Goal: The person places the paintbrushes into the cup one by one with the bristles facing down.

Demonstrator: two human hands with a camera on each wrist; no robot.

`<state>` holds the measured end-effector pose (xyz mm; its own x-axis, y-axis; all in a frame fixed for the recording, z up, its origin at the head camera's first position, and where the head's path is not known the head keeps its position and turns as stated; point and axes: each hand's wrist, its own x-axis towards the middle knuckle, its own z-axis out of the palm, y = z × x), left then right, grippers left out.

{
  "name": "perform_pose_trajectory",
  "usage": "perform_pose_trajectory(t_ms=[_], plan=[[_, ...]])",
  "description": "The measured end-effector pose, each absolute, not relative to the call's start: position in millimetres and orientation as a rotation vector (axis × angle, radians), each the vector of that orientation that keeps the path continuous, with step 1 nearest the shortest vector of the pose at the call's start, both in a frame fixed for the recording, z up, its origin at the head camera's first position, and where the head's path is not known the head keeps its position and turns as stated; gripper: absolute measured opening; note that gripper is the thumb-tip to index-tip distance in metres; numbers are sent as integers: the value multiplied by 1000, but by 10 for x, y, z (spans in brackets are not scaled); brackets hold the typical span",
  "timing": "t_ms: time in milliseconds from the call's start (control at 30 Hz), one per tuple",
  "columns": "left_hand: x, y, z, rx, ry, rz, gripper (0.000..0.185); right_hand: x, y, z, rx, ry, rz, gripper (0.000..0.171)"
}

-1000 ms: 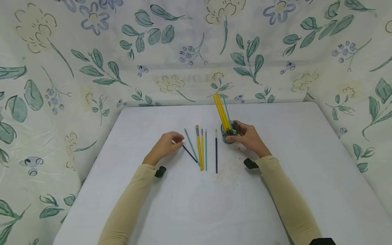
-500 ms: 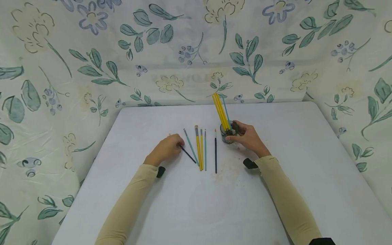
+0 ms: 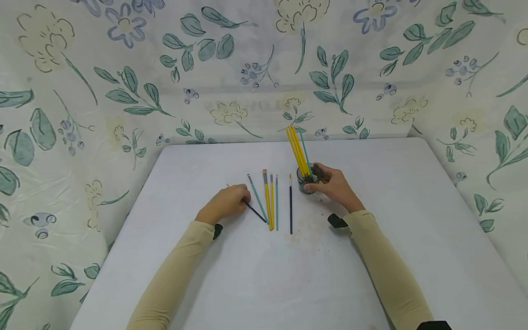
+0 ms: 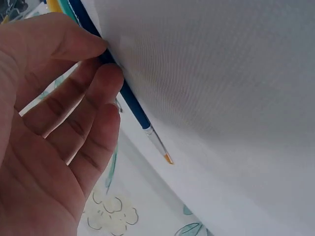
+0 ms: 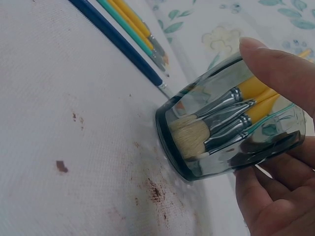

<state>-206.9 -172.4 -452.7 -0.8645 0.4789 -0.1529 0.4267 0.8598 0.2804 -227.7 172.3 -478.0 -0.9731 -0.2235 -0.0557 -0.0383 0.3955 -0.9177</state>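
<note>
White tabletop (image 3: 288, 284): your left hand (image 3: 224, 203) pinches the thin dark-blue paintbrush (image 3: 256, 212), whose axis runs diagonally toward the clear glass jar (image 3: 307, 182) gripped by your right hand (image 3: 336, 185).

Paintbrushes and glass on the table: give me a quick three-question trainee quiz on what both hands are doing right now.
1. True or false: the right hand grips the glass that stands on the table.
2. Which brush does the left hand pinch? A) dark blue brush B) a yellow one C) a teal one
3. Fill in: the brushes in the glass stand with bristles pointing ____.

Key: 1 true; 2 A; 3 down, as the right wrist view shows the bristles at the glass bottom.
</note>
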Motion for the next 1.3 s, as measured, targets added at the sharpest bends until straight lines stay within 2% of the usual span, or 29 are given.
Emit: perform_pose_trajectory(t_ms=[333, 933, 1300], plan=[[-2116, -1655, -4502, 743, 2776, 159, 9, -2268, 1724, -4767, -241, 2495, -1600, 95], [-2059, -1593, -4464, 797, 2741, -32, 13, -2263, 1720, -4758, -228, 2471, -1623, 95], [-2039, -1638, -4444, 783, 2734, 13, 14, -2268, 1729, -4765, -231, 2478, -1618, 96]])
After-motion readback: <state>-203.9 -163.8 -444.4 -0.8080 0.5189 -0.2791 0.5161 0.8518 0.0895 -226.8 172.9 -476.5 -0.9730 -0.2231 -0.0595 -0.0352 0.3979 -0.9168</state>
